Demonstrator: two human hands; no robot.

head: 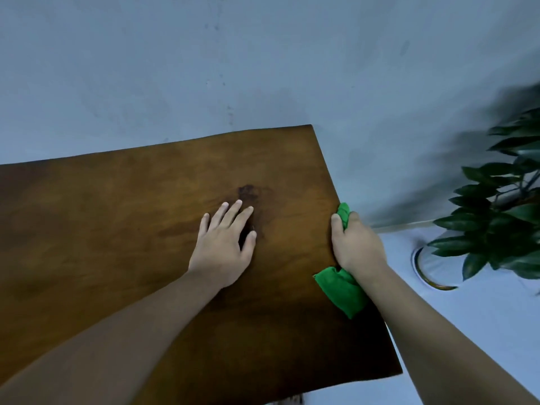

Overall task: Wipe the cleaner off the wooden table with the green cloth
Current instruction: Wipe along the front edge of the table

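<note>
The wooden table (117, 217) fills the lower left of the head view. A dark, damp-looking patch (248, 191) marks its middle, just beyond my left fingertips. My left hand (223, 244) lies flat on the wood, fingers apart, holding nothing. My right hand (355, 247) is at the table's right edge, closed on the green cloth (342, 290). One end of the cloth sticks out above my fingers; the other hangs below my wrist over the table edge.
A grey-blue wall (263, 68) rises right behind the table's far edge. To the right stands a leafy potted plant (502, 217) in a white pot with a gold rim (423, 270), on pale floor (482, 331).
</note>
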